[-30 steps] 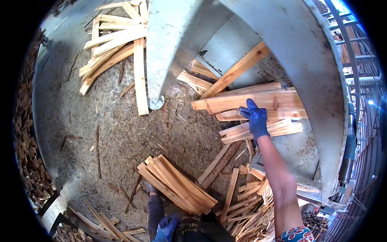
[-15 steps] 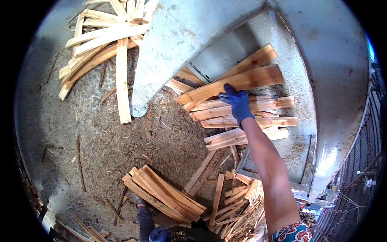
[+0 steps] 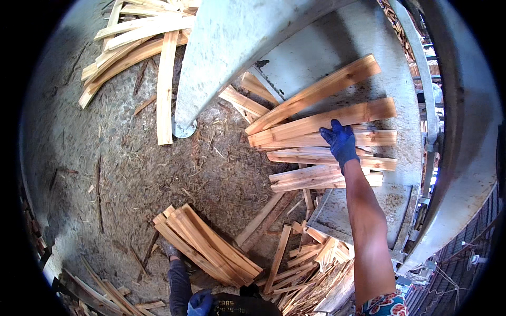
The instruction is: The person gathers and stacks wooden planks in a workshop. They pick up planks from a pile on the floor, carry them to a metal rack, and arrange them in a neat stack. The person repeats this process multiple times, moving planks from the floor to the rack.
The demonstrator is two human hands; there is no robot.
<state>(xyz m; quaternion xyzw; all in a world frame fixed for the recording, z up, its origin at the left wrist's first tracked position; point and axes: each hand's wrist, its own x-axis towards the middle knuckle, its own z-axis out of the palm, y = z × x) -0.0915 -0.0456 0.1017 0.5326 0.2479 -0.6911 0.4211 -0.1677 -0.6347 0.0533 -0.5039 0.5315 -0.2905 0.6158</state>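
My right hand, in a blue glove, reaches over a fan of wooden boards on a grey metal surface. Its thumb and a finger are spread apart against the lower edge of a long board; it does not look gripped. Another board slants above it, and shorter boards lie below. At the lower edge, close to my body, shows my left hand, also blue-gloved; its fingers are mostly hidden. A bundle of curved boards lies just beyond it; whether that hand touches the bundle cannot be seen.
A tapering grey metal part juts in from the top. More pale boards are heaped at the upper left. Thin offcuts pile up at the lower right. Dirt and wood scraps cover the ground. A metal frame rises at the right.
The view has shifted. My right hand has moved right and slightly down over the boards. The gap between the two upper boards has widened at their right ends.
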